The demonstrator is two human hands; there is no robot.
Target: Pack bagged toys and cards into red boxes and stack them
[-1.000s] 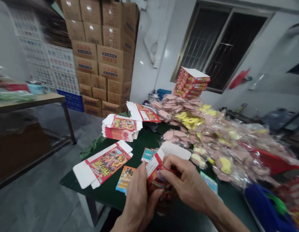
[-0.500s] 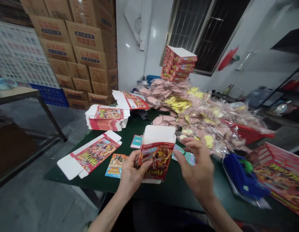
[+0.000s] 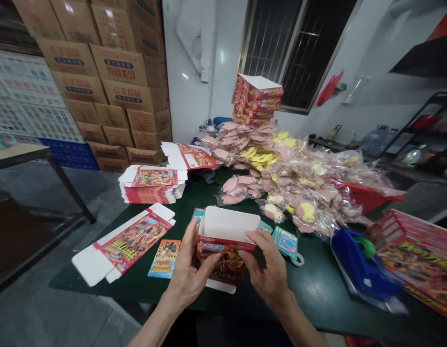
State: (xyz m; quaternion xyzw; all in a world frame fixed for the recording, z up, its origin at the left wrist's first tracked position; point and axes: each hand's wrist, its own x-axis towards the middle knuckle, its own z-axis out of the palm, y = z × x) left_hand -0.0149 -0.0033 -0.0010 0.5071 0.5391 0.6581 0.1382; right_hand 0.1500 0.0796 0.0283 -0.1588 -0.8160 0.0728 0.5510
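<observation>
A red printed carton (image 3: 228, 267) is held over the green table in front of me, its white flap standing up and its top unfolded into an opening. My left hand (image 3: 190, 262) grips the carton's left side, thumb across the front. On the other side, my right hand (image 3: 264, 262) pinches the right edge near the top. A flat, unfolded carton (image 3: 134, 241) lies to the left. Between it and my left hand is an orange and blue card (image 3: 164, 259). Teal cards (image 3: 285, 242) rest beyond my right hand, beside a small whitish ring (image 3: 298, 260).
A stack of flat cartons (image 3: 151, 183) sits at the table's left rear. Bagged pink and yellow pieces (image 3: 277, 168) pile across the back, with red boxes (image 3: 257, 99) above them. On the right are a blue tape dispenser (image 3: 366, 267) and more printed boxes (image 3: 422, 255).
My right hand has moved in from the right and taken hold of the carton's right edge. The carton is tipped and its top has opened wider. The view has shifted slightly.
</observation>
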